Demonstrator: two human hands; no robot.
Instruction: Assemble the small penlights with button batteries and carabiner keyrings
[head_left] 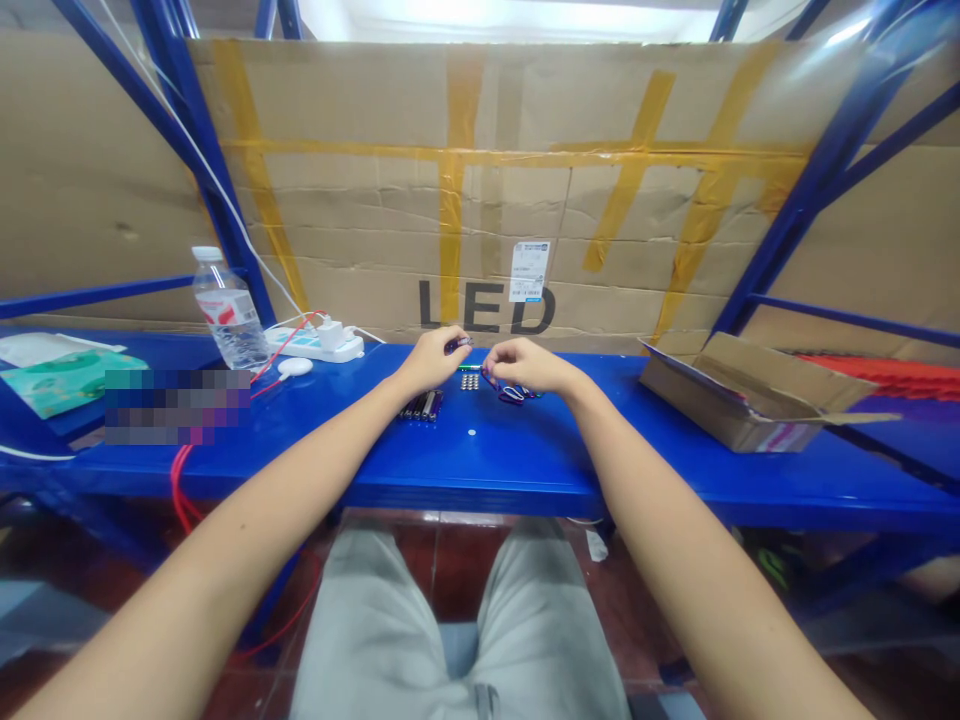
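My left hand (437,360) is closed around a small dark purple piece (457,345), held just above the blue table; its exact kind is too small to tell. My right hand (531,366) is pinched at the end of a thin purple cord (511,395), which loops down onto the tabletop below the fingers. Between the hands lies a thin green stick (469,367), and in front of it a small block of silvery round pieces (470,382). Several dark, shiny cylinders (421,405) lie side by side under my left wrist.
An open cardboard box (739,395) stands on the right of the table (480,470). To the left are a water bottle (229,310), a white power strip (315,344), red cables (180,480) and a green packet (67,380). A large cardboard sheet (360,220) rises behind.
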